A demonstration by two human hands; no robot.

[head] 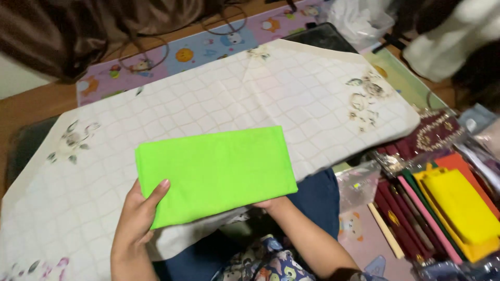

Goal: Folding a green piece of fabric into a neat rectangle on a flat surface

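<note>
A folded bright green cloth (216, 169) lies on a white quilted cover with a grid pattern (219, 99). My left hand (136, 216) grips the cloth's near left corner, thumb on top and fingers under it. My right hand (272, 202) is mostly hidden beneath the cloth's near right edge and holds it from below; only the wrist and forearm show.
A stack of folded cloths in yellow, orange, pink and maroon (450, 208) sits at the right, with a clear plastic packet (359, 184) beside it. A colourful cartoon play mat (208, 49) lies behind the cover. A brown curtain (78, 26) hangs far left. Dark cables (151, 52) loop on the mat.
</note>
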